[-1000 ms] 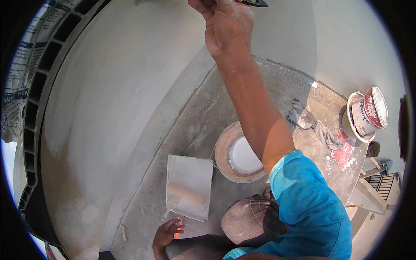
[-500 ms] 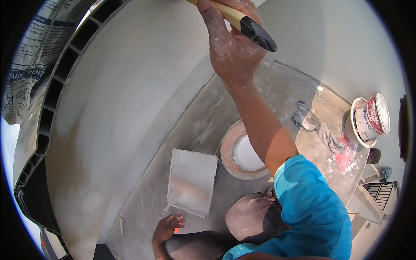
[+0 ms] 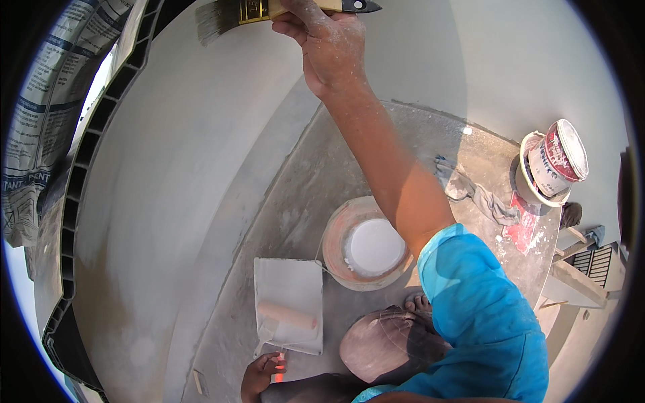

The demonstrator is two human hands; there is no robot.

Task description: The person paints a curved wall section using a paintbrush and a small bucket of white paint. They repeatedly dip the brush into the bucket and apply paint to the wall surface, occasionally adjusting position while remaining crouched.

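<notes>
My right hand (image 3: 329, 50) is raised at the top, its fingers closed round the pale handle of a flat paintbrush (image 3: 255, 10) with a dark tip. The brush's bristles point left, close to the grey-white wall (image 3: 161, 127). White specks cover the hand. Low down, my left hand (image 3: 261, 373) curls its fingers at the orange handle of a paint roller (image 3: 290, 314). The roller's cover lies in a white paint tray (image 3: 289, 272) on the floor. Right of the tray stands a round bucket (image 3: 334, 247) holding white paint (image 3: 376, 247).
A printed sack (image 3: 40, 134) and a hollow-celled panel edge (image 3: 84, 148) are at the left. At the right, a red-and-white tub (image 3: 557, 158) sits in a pale bucket (image 3: 523, 181). A grey rag (image 3: 494, 205) lies on the concrete floor (image 3: 289, 201). My bent knee (image 3: 376, 342) is beside the bucket.
My right hand has swung left with the paintbrush, whose metal band and bristles now show. The view has shifted. My left hand stays by the roller's handle.
</notes>
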